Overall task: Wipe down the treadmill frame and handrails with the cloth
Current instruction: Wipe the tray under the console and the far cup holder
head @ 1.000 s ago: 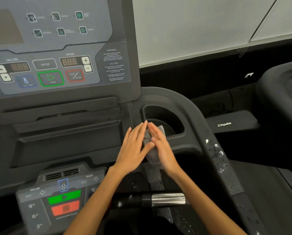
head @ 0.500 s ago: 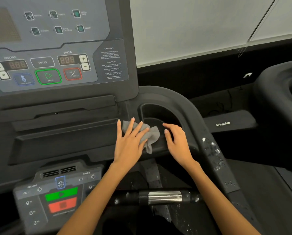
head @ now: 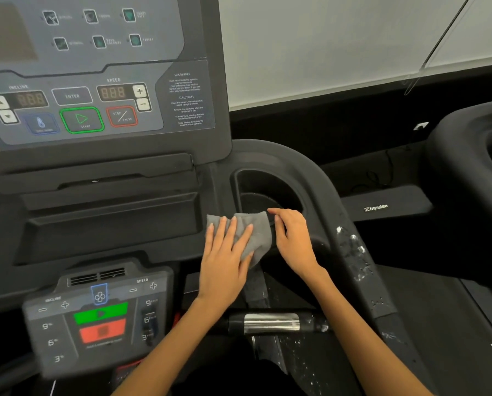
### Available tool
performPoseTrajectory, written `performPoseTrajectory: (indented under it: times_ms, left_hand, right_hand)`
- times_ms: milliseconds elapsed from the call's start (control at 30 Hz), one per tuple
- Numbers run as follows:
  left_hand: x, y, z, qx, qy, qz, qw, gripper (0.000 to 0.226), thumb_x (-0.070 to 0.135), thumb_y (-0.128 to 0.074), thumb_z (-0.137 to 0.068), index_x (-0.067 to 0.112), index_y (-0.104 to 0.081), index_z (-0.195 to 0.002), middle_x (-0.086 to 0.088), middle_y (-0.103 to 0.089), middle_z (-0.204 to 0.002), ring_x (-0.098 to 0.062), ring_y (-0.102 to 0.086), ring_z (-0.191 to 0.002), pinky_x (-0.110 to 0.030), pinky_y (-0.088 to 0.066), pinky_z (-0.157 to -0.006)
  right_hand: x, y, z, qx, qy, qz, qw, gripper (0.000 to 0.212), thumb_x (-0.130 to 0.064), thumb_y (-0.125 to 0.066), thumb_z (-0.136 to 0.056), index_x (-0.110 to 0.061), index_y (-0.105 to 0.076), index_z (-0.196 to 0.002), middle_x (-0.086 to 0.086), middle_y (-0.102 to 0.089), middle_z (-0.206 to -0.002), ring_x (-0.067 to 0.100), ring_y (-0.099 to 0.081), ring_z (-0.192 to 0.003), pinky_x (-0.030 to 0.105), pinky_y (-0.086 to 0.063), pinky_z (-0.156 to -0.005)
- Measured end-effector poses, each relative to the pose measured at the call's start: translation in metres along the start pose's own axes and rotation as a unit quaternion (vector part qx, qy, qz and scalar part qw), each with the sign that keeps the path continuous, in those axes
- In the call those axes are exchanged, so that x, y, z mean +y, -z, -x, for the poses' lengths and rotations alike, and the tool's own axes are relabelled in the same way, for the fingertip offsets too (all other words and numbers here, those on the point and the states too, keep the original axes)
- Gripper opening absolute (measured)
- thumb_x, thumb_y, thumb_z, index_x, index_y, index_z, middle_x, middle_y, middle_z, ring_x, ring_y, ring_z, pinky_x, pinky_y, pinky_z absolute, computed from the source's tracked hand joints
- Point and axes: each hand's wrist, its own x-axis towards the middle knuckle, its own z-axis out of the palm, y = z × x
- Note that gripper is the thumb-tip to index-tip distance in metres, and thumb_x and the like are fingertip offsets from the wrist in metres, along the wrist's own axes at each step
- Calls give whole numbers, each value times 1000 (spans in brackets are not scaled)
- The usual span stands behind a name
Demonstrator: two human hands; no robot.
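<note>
A grey cloth (head: pixel 255 232) lies spread on the black treadmill frame (head: pixel 304 167), on the ledge just in front of the cup holder (head: pixel 267 190). My left hand (head: pixel 225 261) presses flat on the cloth's left half, fingers spread. My right hand (head: pixel 294 241) rests at the cloth's right edge, with its fingertips on the cloth's top corner by the cup holder rim. The right handrail (head: pixel 362 270) curves down to the right and carries white droplets or smears. A short grip bar with a chrome sensor (head: pixel 270 322) crosses below my wrists.
The main console panel (head: pixel 96 95) with start and stop buttons rises at the upper left. A lower control pad (head: pixel 96 318) with green and red buttons sits at the bottom left. A second treadmill (head: pixel 473 167) stands to the right, by a white wall.
My hands held the cloth folded between the palms, then parted and laid it on the frame. The cloth now lies wider and flatter, my left hand on top, my right at its edge.
</note>
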Motion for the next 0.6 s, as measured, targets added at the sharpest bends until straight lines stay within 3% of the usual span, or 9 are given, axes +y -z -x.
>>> performPoseTrajectory:
  times_ms: [167, 267, 367, 467, 533, 600]
  left_hand:
    - [13, -4, -16, -36, -26, -14, 999, 55, 40, -27, -96, 18, -36, -146, -14, -38, -149, -30, -35, -138, -48, -28, -114]
    - [15, -3, -23, -52, -38, -2, 998, 54, 38, -31, -96, 15, -39, -143, -15, -45, -144, -33, -40, -135, -47, -33, -111]
    - [10, 0, -23, -57, -63, 30, 996, 57, 21, -56, -92, 11, -36, -144, -16, -39, -147, -32, -35, -138, -44, -25, -115]
    - [3, 7, -21, -45, -63, 109, 991, 60, 6, -58, -90, 10, -33, -145, -13, -34, -151, -26, -28, -142, -36, -15, -118]
    - [1, 17, -20, -40, -26, 205, 978, 52, 5, -55, -92, 10, -39, -141, -12, -43, -145, -24, -39, -135, -32, -29, -114]
    - [-2, 28, -21, -42, 21, 315, 948, 35, 7, -55, -92, 12, -46, -125, -10, -56, -125, -22, -55, -113, -27, -47, -92]
  right_hand:
    - [-10, 3, 4, 18, -45, -85, 995, 29, -11, -42, -102, -14, -59, -125, -6, -62, -117, 3, -54, -112, 32, -43, -103]
    - [-16, 3, 9, 26, -52, -110, 992, 33, -11, -43, -102, -14, -53, -134, -11, -56, -124, 2, -50, -120, 38, -35, -113]
    - [-19, -1, 13, -8, -26, -77, 997, 31, -10, -47, -101, -13, -57, -130, -4, -59, -128, -3, -47, -122, 47, -18, -120]
    - [-23, -3, 19, -30, -27, -56, 998, 31, -18, -46, -102, -15, -59, -130, 0, -52, -141, 3, -33, -136, 50, -8, -121]
    - [-29, 0, 25, -61, -30, -74, 995, 37, -32, -48, -101, -21, -55, -135, -2, -43, -149, 8, -19, -145, 48, -2, -122]
    - [-34, 4, 33, -99, -12, -84, 992, 50, -46, -53, -93, -27, -49, -139, -5, -36, -153, 10, -9, -149, 49, -3, -122]
